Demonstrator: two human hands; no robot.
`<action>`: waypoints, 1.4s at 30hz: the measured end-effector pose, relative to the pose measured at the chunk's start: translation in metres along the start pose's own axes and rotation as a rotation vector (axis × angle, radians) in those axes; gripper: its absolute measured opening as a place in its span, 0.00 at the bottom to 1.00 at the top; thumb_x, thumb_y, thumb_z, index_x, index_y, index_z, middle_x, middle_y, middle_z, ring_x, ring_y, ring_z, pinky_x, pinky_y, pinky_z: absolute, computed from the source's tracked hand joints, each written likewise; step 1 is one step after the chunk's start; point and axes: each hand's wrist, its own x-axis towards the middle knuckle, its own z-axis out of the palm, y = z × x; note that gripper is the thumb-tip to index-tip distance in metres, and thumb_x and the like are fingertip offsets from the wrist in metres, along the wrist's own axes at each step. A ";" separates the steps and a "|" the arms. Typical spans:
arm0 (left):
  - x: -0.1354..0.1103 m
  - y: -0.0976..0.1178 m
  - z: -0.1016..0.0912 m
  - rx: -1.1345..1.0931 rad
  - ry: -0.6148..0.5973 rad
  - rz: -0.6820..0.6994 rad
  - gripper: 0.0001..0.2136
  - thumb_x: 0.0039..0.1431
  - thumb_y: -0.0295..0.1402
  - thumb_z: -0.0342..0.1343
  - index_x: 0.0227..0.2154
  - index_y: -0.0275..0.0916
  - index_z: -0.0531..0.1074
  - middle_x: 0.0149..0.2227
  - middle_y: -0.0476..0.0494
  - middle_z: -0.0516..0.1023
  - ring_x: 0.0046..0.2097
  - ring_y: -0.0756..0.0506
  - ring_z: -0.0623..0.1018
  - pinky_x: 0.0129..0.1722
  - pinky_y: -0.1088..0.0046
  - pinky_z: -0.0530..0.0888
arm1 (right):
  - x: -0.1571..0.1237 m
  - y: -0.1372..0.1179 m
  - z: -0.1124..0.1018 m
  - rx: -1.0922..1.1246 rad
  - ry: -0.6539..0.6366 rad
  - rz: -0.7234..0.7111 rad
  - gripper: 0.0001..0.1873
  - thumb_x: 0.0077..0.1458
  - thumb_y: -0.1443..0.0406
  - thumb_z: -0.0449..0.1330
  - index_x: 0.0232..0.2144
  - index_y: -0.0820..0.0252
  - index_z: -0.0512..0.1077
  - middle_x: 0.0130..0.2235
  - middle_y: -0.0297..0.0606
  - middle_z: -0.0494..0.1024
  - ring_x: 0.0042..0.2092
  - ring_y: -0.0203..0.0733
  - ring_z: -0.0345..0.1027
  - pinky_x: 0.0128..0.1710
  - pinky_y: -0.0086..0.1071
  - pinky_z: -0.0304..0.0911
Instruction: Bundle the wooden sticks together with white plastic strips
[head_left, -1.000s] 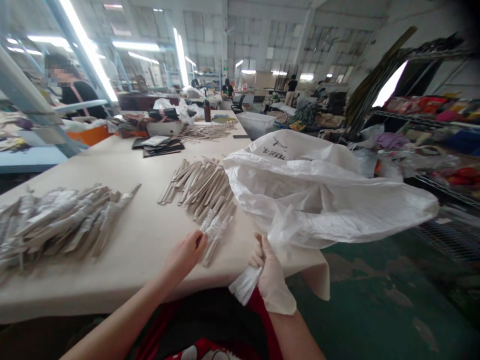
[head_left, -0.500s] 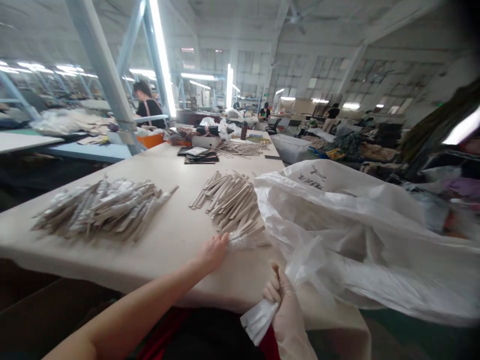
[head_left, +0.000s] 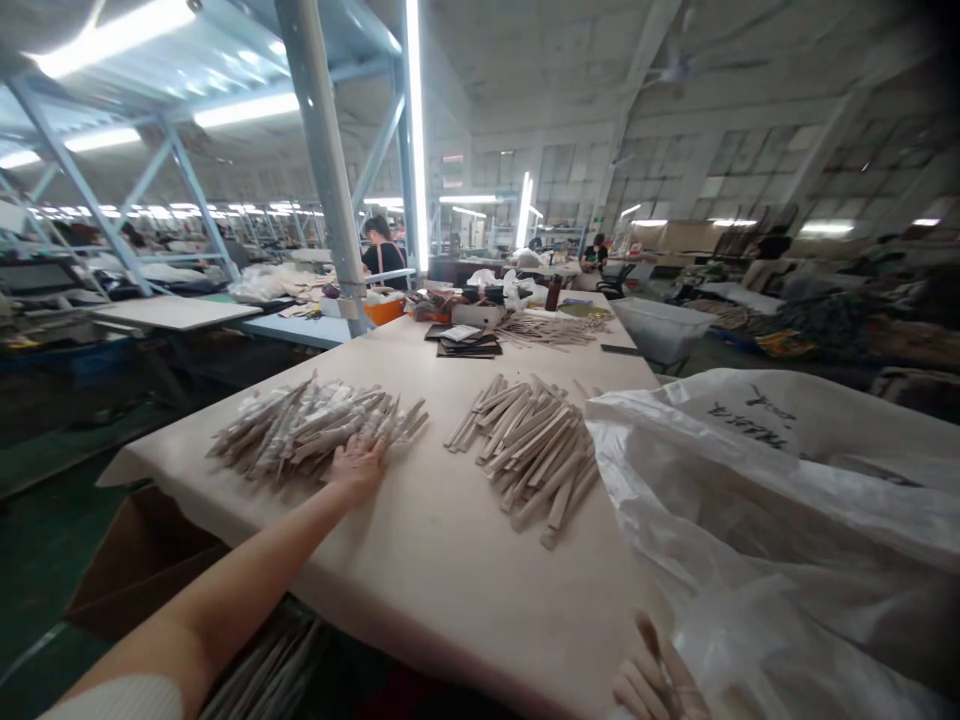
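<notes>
On the left of the table lies a pile of beige, flat fabric-like strips bundled with white wrapping (head_left: 300,425). My left hand (head_left: 360,465) rests on the pile's right side, fingers stretched out over the strips; whether any lies under the fingers is hidden. A second pile of beige strips without wrapping (head_left: 536,445) lies to the right of it. My right hand (head_left: 656,685), cut off by the bottom edge, has its fingers closed around a thin tan strip (head_left: 651,635) whose tip sticks up above them. The lower part of that strip is out of sight.
A large translucent white plastic bag (head_left: 750,480) with black handwriting covers the table's right side. Dark flat pieces (head_left: 469,345) and more thin strips (head_left: 547,330) lie farther back. A blue-grey post (head_left: 322,150) rises left of the table. Other people work in the background.
My left hand has moved from the right pile to the left pile; the wrapped bundle it touched is gone from there. My right hand sits lower in view. The camera has turned left.
</notes>
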 end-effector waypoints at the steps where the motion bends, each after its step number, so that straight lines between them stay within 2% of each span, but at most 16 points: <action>1: 0.000 0.000 0.004 0.013 0.003 0.008 0.19 0.59 0.33 0.45 0.53 0.40 0.61 0.59 0.36 0.58 0.58 0.33 0.57 0.50 0.54 0.59 | -0.003 -0.001 0.005 0.030 -0.001 -0.018 0.17 0.37 0.58 0.68 0.34 0.55 0.75 0.14 0.18 0.49 0.13 0.21 0.40 0.12 0.18 0.43; 3: -0.001 0.000 0.007 0.036 0.009 0.030 0.18 0.60 0.33 0.42 0.52 0.39 0.62 0.59 0.35 0.58 0.57 0.32 0.58 0.48 0.54 0.60 | -0.013 -0.003 0.018 0.094 -0.002 -0.053 0.20 0.38 0.61 0.67 0.38 0.54 0.73 0.16 0.20 0.59 0.15 0.22 0.49 0.15 0.18 0.50; 6: 0.000 0.000 0.003 0.048 0.004 0.086 0.18 0.58 0.35 0.45 0.50 0.36 0.64 0.58 0.31 0.60 0.55 0.30 0.60 0.47 0.52 0.60 | -0.029 -0.004 0.039 0.106 0.047 -0.061 0.23 0.33 0.67 0.68 0.38 0.56 0.73 0.23 0.27 0.73 0.22 0.28 0.63 0.23 0.23 0.62; 9: 0.002 0.015 -0.005 0.020 0.018 0.177 0.22 0.57 0.39 0.46 0.52 0.32 0.61 0.60 0.29 0.55 0.58 0.29 0.56 0.49 0.50 0.58 | -0.034 -0.001 0.058 0.081 0.048 -0.103 0.17 0.36 0.69 0.66 0.35 0.60 0.75 0.30 0.33 0.78 0.27 0.32 0.68 0.30 0.27 0.65; 12: -0.019 0.061 -0.019 -0.198 0.063 0.399 0.23 0.56 0.43 0.45 0.51 0.33 0.63 0.57 0.34 0.61 0.55 0.36 0.63 0.52 0.60 0.59 | -0.029 0.005 0.068 0.062 -0.003 -0.107 0.16 0.41 0.64 0.64 0.36 0.62 0.75 0.36 0.39 0.79 0.37 0.38 0.71 0.42 0.32 0.64; 13: -0.034 0.082 -0.027 -0.344 -0.014 0.493 0.22 0.56 0.45 0.44 0.48 0.35 0.66 0.53 0.37 0.67 0.50 0.40 0.68 0.49 0.65 0.63 | -0.027 0.007 0.069 0.058 -0.019 -0.110 0.16 0.42 0.63 0.64 0.36 0.62 0.75 0.37 0.40 0.79 0.40 0.39 0.71 0.44 0.33 0.63; 15: -0.070 0.129 -0.046 -0.629 -0.310 0.630 0.21 0.56 0.47 0.42 0.39 0.37 0.71 0.40 0.43 0.76 0.39 0.45 0.74 0.38 0.73 0.68 | -0.026 0.011 0.071 0.058 -0.035 -0.106 0.16 0.43 0.62 0.63 0.37 0.61 0.74 0.39 0.40 0.79 0.43 0.40 0.70 0.47 0.34 0.61; 16: -0.088 0.152 -0.056 -0.718 -0.465 0.692 0.20 0.56 0.47 0.42 0.37 0.38 0.72 0.34 0.46 0.77 0.35 0.47 0.74 0.34 0.75 0.68 | -0.026 0.012 0.071 0.061 -0.039 -0.103 0.15 0.43 0.62 0.63 0.37 0.60 0.74 0.39 0.39 0.78 0.43 0.40 0.70 0.47 0.34 0.60; 18: -0.117 0.192 -0.069 -0.791 -0.647 0.767 0.18 0.54 0.46 0.45 0.33 0.38 0.73 0.28 0.48 0.76 0.29 0.48 0.73 0.26 0.76 0.66 | -0.028 0.012 0.071 0.059 -0.071 -0.107 0.13 0.43 0.61 0.62 0.35 0.59 0.74 0.38 0.37 0.78 0.43 0.40 0.69 0.48 0.35 0.60; 22: -0.139 0.236 -0.073 -0.826 -0.633 0.803 0.12 0.51 0.40 0.50 0.28 0.37 0.73 0.25 0.50 0.74 0.25 0.51 0.69 0.23 0.77 0.61 | -0.033 0.007 0.068 -0.010 -0.226 -0.144 0.12 0.44 0.60 0.61 0.32 0.59 0.74 0.35 0.36 0.78 0.41 0.42 0.70 0.45 0.37 0.63; 24: -0.140 0.245 -0.068 -0.847 -0.621 0.818 0.10 0.50 0.37 0.50 0.30 0.37 0.72 0.26 0.50 0.74 0.25 0.51 0.69 0.23 0.78 0.61 | -0.035 0.006 0.065 -0.022 -0.240 -0.183 0.12 0.44 0.62 0.61 0.33 0.60 0.74 0.36 0.36 0.78 0.42 0.42 0.69 0.47 0.36 0.62; 28: -0.146 0.253 -0.064 -0.792 -0.567 0.823 0.09 0.48 0.30 0.49 0.31 0.39 0.72 0.28 0.49 0.76 0.29 0.50 0.71 0.26 0.78 0.63 | -0.036 0.010 0.061 -0.004 -0.130 -0.217 0.14 0.44 0.63 0.61 0.36 0.60 0.73 0.38 0.36 0.77 0.47 0.42 0.66 0.50 0.37 0.59; 33: -0.151 0.257 -0.073 -0.677 -0.499 0.835 0.10 0.54 0.32 0.44 0.28 0.41 0.72 0.26 0.49 0.75 0.28 0.50 0.71 0.26 0.77 0.61 | -0.039 0.010 0.057 0.007 -0.073 -0.231 0.14 0.43 0.64 0.62 0.36 0.59 0.73 0.39 0.36 0.78 0.47 0.43 0.67 0.48 0.37 0.62; 36: -0.144 0.260 -0.077 -0.659 -0.500 0.783 0.12 0.55 0.35 0.43 0.22 0.38 0.69 0.21 0.50 0.70 0.24 0.51 0.68 0.23 0.77 0.58 | -0.041 0.005 0.054 0.027 -0.020 -0.222 0.11 0.43 0.65 0.62 0.34 0.59 0.74 0.36 0.35 0.78 0.41 0.41 0.70 0.44 0.34 0.65; 39: -0.134 0.263 -0.079 -0.655 -0.502 0.756 0.14 0.55 0.36 0.42 0.20 0.37 0.67 0.18 0.52 0.66 0.22 0.52 0.65 0.21 0.78 0.57 | -0.041 0.001 0.050 0.068 0.043 -0.177 0.11 0.38 0.70 0.63 0.30 0.60 0.73 0.31 0.32 0.78 0.33 0.36 0.71 0.36 0.30 0.67; 42: -0.127 0.266 -0.078 -0.637 -0.511 0.770 0.15 0.54 0.37 0.42 0.19 0.37 0.67 0.16 0.53 0.64 0.21 0.52 0.64 0.20 0.78 0.56 | -0.044 0.000 0.051 0.121 0.082 -0.161 0.11 0.37 0.70 0.65 0.28 0.61 0.72 0.24 0.28 0.74 0.22 0.28 0.63 0.24 0.23 0.63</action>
